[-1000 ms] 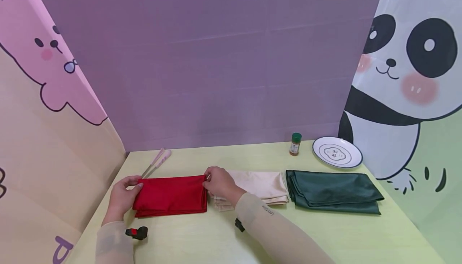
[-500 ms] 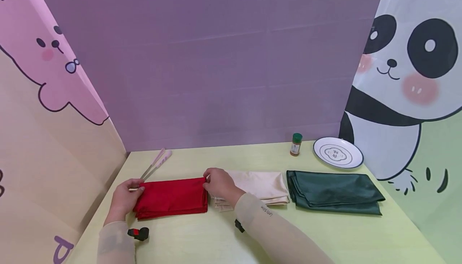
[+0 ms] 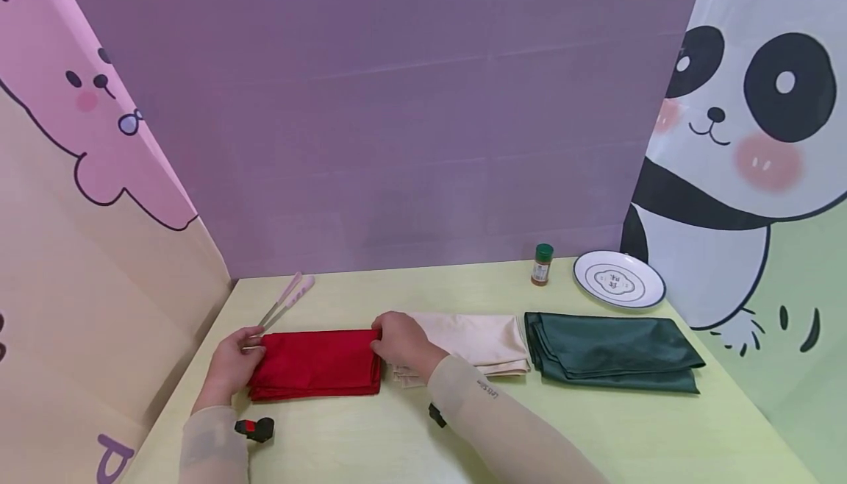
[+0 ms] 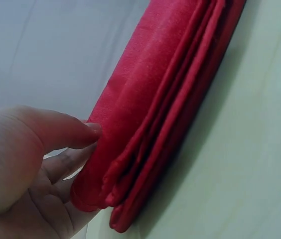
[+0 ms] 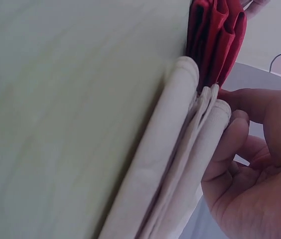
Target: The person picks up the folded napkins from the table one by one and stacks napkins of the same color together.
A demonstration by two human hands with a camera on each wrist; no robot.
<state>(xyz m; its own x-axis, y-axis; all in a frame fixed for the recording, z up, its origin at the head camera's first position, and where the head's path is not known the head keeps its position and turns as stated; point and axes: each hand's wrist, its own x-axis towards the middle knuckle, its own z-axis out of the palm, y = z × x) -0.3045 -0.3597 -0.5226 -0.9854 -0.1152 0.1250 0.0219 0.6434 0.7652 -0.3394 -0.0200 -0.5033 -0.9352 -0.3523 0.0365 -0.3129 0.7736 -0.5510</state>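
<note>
A folded red cloth (image 3: 314, 363) lies on the pale green table (image 3: 397, 432) between my hands. My left hand (image 3: 233, 360) pinches its left end; the left wrist view shows the thumb (image 4: 66, 130) on top of the red cloth (image 4: 165, 109) and fingers under the fold. At the cloth's far right corner my right hand (image 3: 399, 340) grips it. In the right wrist view the right hand (image 5: 252, 164) has its thumb at the red cloth (image 5: 215, 35), with fingers against the folded beige cloth (image 5: 180, 164).
The beige cloth (image 3: 476, 340) lies right of the red one, then a folded dark green cloth (image 3: 612, 351). Behind stand a spice bottle (image 3: 542, 263) and a white plate (image 3: 618, 279). Tongs (image 3: 286, 299) lie at the back left. Fabric walls close three sides.
Both hands have brought the red cloth's far edge slightly down and nearer, so it lies flatter on the table. The other cloths have not moved.
</note>
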